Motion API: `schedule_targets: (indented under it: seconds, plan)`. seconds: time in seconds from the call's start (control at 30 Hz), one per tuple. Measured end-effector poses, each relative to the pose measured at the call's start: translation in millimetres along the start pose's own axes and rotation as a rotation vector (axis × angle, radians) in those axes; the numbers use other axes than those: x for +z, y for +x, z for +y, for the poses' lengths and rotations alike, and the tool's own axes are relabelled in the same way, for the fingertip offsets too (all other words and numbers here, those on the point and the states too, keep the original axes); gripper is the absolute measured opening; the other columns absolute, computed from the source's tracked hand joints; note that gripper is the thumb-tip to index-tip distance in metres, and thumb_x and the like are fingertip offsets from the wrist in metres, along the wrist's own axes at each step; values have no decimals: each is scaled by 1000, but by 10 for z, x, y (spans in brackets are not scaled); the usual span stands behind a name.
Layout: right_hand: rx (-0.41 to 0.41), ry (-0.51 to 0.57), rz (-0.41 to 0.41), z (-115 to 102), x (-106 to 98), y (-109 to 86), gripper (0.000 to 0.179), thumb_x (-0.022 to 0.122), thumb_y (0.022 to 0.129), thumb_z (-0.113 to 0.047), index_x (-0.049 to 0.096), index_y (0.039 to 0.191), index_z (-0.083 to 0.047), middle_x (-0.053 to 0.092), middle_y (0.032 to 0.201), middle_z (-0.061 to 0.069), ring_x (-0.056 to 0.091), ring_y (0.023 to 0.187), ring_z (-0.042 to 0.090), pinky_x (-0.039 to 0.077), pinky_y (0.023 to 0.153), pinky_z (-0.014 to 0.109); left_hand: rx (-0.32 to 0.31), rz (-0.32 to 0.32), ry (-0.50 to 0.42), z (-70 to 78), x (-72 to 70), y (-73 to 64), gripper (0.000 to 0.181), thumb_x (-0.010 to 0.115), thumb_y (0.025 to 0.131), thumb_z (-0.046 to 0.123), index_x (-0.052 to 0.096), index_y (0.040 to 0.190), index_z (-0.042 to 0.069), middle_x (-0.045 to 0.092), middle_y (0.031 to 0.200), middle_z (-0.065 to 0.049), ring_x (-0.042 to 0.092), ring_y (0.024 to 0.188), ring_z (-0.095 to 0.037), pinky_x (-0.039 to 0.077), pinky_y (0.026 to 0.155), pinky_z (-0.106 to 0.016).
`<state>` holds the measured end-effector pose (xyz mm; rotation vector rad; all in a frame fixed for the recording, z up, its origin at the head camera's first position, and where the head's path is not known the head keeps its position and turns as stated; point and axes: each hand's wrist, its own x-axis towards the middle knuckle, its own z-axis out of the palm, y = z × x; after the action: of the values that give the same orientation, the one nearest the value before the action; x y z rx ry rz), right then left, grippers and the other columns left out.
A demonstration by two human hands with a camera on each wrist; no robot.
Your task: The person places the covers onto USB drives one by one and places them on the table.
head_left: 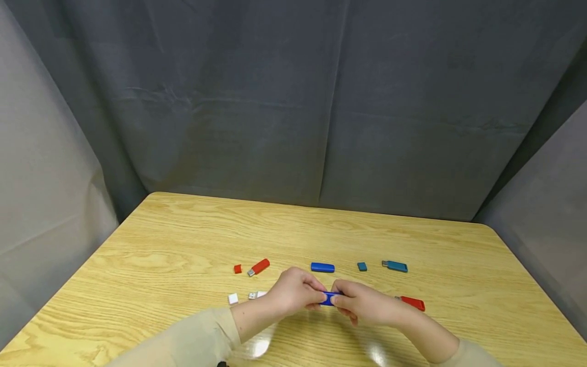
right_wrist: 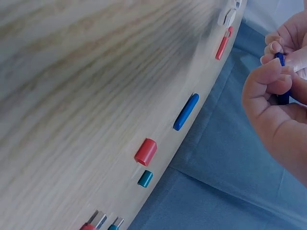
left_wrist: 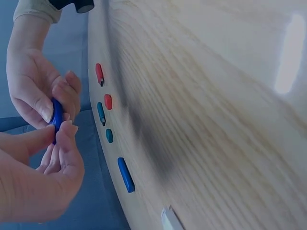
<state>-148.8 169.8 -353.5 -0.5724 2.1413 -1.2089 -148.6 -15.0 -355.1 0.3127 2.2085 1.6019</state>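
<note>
Between my two hands, above the table, is a blue USB stick (head_left: 327, 298), its ends covered by fingers. My left hand (head_left: 295, 291) pinches one end with thumb and fingers. The other end is pinched by my right hand (head_left: 362, 302), thumb toward me. Just beyond the hands a second blue USB stick (head_left: 323, 267) lies closed on the wooden table (head_left: 206, 229). A white USB stick (head_left: 258, 295) lies partly behind my left wrist. Near my right wrist is an uncapped red USB stick (head_left: 412, 303). A red cap (right_wrist: 145, 152) shows in the right wrist view.
At left lie another uncapped red USB stick (head_left: 260, 266), its red cap (head_left: 237, 268) and a white cap (head_left: 233, 298). A teal cap (head_left: 362, 266) and teal USB stick (head_left: 395, 266) lie back right. Grey cloth (head_left: 238, 127) hangs behind the table.
</note>
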Motion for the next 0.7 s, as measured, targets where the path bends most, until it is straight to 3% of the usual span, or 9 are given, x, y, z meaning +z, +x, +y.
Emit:
schedule_targets:
  seconds: [0.07,0.2,0.37,0.47,0.6,0.7]
  plan:
    - [7,8,4,2,-10,7,18,41,100,-13,45,89,0,42,68,0,37,58,12,38,53,25,44,-1,54,-3,-1,3,8,67,81,1,69,84,-6,70,75,-18,67,65,-25,52,56,-25]
    - [23,13,4,9,-34,21,19,41,100,-15,44,87,-1,41,68,1,35,59,13,36,53,25,139,-13,195,-13,4,4,6,69,80,2,67,84,-2,68,71,-10,58,60,-8,43,52,-17]
    - [42,38,-14,33,-60,45,22,40,101,-17,44,86,-2,42,67,0,36,57,13,40,55,28,299,29,569,-47,31,-9,15,72,78,6,65,92,6,64,72,3,47,59,3,41,54,-12]
    - [45,49,-18,49,-63,58,22,40,101,-18,44,86,-2,42,66,0,36,56,13,40,55,28,355,74,723,-72,52,-11,19,72,80,10,63,97,8,65,74,3,47,60,3,39,54,-12]
    - [47,47,-10,64,-45,69,21,43,100,-19,44,90,-1,42,66,1,36,56,13,36,53,26,358,78,766,-90,53,-4,16,72,81,12,61,92,10,65,75,4,48,62,2,39,55,-12]
    - [34,-30,42,69,-21,77,21,49,97,-23,47,94,-2,45,69,1,38,59,13,33,53,24,342,72,773,-95,41,14,13,71,82,13,61,89,11,65,76,4,48,62,2,39,55,-12]
